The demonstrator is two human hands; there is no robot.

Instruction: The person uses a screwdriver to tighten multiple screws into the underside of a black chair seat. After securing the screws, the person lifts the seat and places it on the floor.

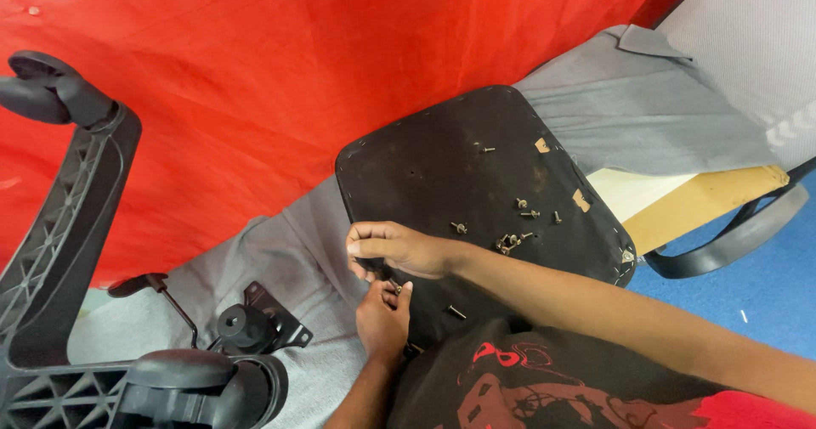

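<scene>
1. One black seat panel (442, 174) lies underside up on a grey cloth (289, 251), which is spread over a red sheet (297, 64).
2. About nine loose screws and bolts rest on the panel: one lone screw (487, 149) towards 12 o'clock, a small cluster (508, 242) near the panel's middle-right with a few singles around it, and one bolt (457, 313) at 6 o'clock, close to the person's shirt.
3. Two tan patches (581, 200) show along the panel's 3 o'clock edge.
4. One black chair base (59, 225) with casters stands at 9 o'clock, with two casters in view, one at the top left and one at the bottom.
5. One black metal bracket with a lever (246, 325) lies on the cloth at 7 o'clock from the panel.
6. One curved black armrest (731, 242) and a tan board (697, 208) sit at 3 o'clock, above a blue floor (765, 293).
7. The right hand (399, 251) reaches in from 4 o'clock, with its fingers curled and pinched together over the panel's near-left edge.
8. The left hand (382, 314) comes up from 6 o'clock, its fingertips closed around a small screw (397, 290) just under the right hand; the two hands touch there.
9. Whether the right hand also grips the screw cannot be told.
</scene>
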